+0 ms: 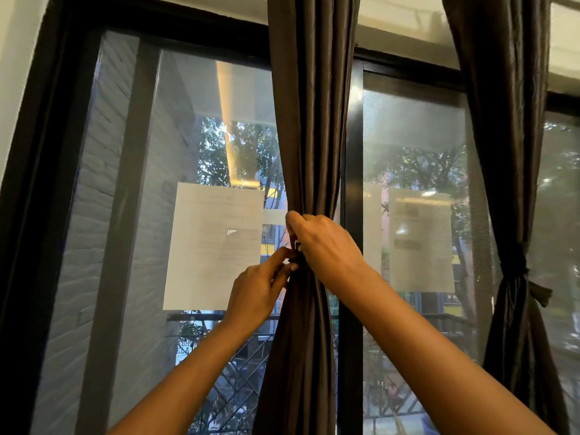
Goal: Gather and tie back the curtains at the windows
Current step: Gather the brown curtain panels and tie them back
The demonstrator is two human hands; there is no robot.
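Setting: indoor room at a tall, dark-framed window (354,189), upper floor likely, since a balcony railing (238,365) and trees (219,152) show outside. Dark floor-length curtains (310,120) hang at the frames. Printed paper notices (213,246) taped on the glass suggest an office or shared building rather than a private home.

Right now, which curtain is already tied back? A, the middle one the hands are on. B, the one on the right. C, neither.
B: the right curtain is cinched by a knotted tie, while both hands work at the middle curtain.
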